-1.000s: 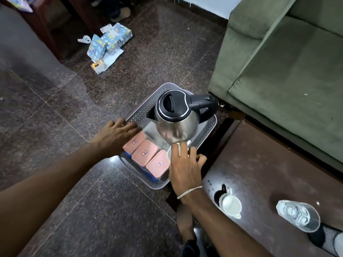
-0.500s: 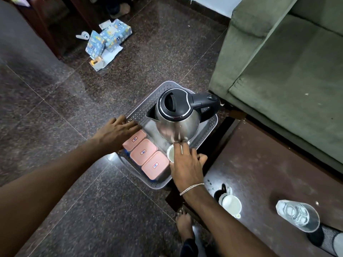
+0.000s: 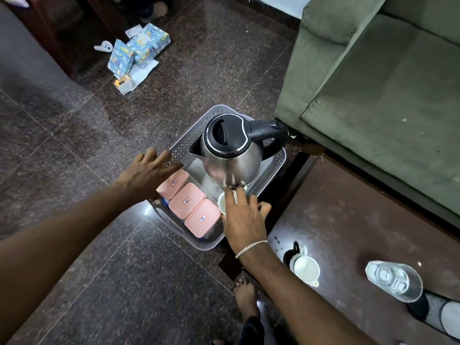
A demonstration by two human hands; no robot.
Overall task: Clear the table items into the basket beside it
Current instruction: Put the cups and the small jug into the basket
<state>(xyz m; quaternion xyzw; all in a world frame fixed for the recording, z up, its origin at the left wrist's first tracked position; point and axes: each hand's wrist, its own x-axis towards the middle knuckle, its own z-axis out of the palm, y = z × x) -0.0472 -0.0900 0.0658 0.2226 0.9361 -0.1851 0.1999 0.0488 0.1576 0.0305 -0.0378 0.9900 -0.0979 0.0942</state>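
Note:
A grey perforated plastic basket (image 3: 280,163) stands on the floor beside the dark wooden table (image 3: 348,215). In it are a steel kettle (image 3: 232,158) with a black lid and three pink-lidded boxes (image 3: 187,200) in a row. My right hand (image 3: 245,221) reaches into the basket's near right corner, fingers wrapped over a small white cup (image 3: 223,204) set against the kettle's base. My left hand (image 3: 149,171) hovers flat at the basket's left rim, fingers spread, holding nothing. On the table stand another white cup (image 3: 305,268) and a clear glass (image 3: 393,280).
A green sofa (image 3: 373,95) borders the basket and table at the right. Blue patterned boxes (image 3: 139,49) and papers lie on the floor at the back left, beside dark furniture (image 3: 57,33). My bare foot (image 3: 245,295) is below the basket. A socked foot (image 3: 435,312) is at the table's lower right.
My right hand has pushed the white cup further into the basket, against the kettle. My left hand has lifted a little off the rim and spread its fingers.

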